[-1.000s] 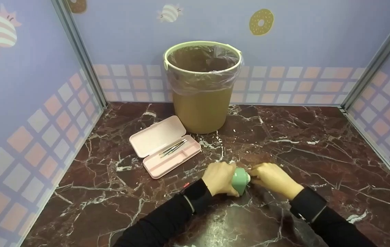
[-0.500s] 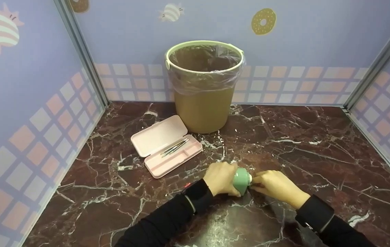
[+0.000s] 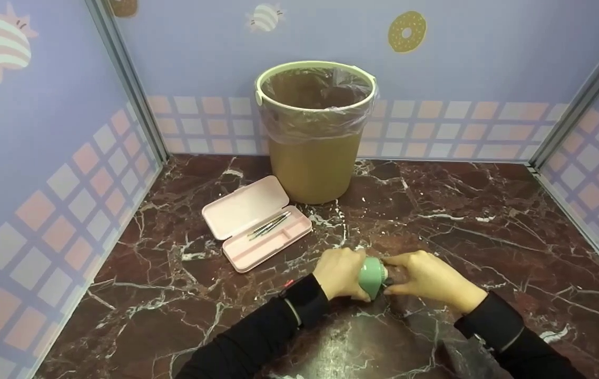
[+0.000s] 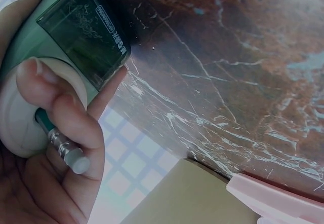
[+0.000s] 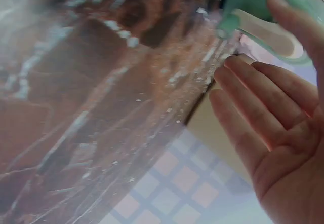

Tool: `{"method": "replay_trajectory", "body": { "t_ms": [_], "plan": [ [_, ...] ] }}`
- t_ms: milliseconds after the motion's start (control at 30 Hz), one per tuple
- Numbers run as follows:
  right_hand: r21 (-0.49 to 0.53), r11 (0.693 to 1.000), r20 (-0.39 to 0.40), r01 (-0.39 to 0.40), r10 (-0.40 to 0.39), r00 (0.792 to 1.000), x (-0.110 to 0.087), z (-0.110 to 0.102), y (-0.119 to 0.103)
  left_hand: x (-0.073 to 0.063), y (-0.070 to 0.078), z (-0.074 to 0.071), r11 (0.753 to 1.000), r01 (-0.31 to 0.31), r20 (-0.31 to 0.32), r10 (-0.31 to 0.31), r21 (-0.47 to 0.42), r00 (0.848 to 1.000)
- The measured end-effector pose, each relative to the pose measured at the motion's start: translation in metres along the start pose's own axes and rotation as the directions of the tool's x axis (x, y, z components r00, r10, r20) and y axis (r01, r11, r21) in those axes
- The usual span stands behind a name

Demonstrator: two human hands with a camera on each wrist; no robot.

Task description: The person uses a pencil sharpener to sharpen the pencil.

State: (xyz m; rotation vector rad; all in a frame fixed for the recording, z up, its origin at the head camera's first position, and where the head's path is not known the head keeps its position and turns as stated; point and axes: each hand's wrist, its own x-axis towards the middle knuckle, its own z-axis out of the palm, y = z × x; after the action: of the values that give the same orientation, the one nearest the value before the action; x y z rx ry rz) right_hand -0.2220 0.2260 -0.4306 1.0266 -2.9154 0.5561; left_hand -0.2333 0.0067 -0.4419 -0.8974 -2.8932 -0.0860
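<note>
A green hand-crank pencil sharpener (image 3: 371,276) lies between the two hands on the dark marbled table. My left hand (image 3: 339,273) grips its body from the left. In the left wrist view, shavings show behind the dark window of the sharpener (image 4: 83,34). A green pencil (image 4: 63,145) with a metal band and eraser sticks out of its round white face, with the left fingers (image 4: 76,120) curled beside it. At the crank end, my right hand (image 3: 420,279) has its fingers spread and extended. The right wrist view shows the pale crank arm (image 5: 268,34) and its green knob (image 5: 229,25) near these fingertips.
An open pink pencil case (image 3: 249,258) with several pencils (image 3: 269,226) lies left of the hands. Behind it stands a tan bin (image 3: 312,163) with a clear plastic liner. Patterned wall panels (image 3: 462,63) border the table at the back and sides.
My right hand has shifted slightly right and down, and its thumb and fingers have spread apart at the crank. The left hand keeps its grip on the sharpener.
</note>
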Motion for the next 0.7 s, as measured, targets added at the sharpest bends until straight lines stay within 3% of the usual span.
{"method": "replay_trajectory", "body": {
  "t_ms": [333, 700],
  "plan": [
    [0.008, 0.999, 0.001, 0.045, -0.045, 0.999, 0.015, -0.001, -0.017, -0.001, 0.001, 0.0, 1.0, -0.008, -0.02, 0.008, -0.013, 1.0],
    [-0.127, 0.984, -0.031, 0.123, -0.127, 0.991, 0.027, 0.0, -0.023, -0.003, -0.002, -0.001, 0.999, 0.0, 0.002, 0.0, -0.036, 1.0]
  ]
}}
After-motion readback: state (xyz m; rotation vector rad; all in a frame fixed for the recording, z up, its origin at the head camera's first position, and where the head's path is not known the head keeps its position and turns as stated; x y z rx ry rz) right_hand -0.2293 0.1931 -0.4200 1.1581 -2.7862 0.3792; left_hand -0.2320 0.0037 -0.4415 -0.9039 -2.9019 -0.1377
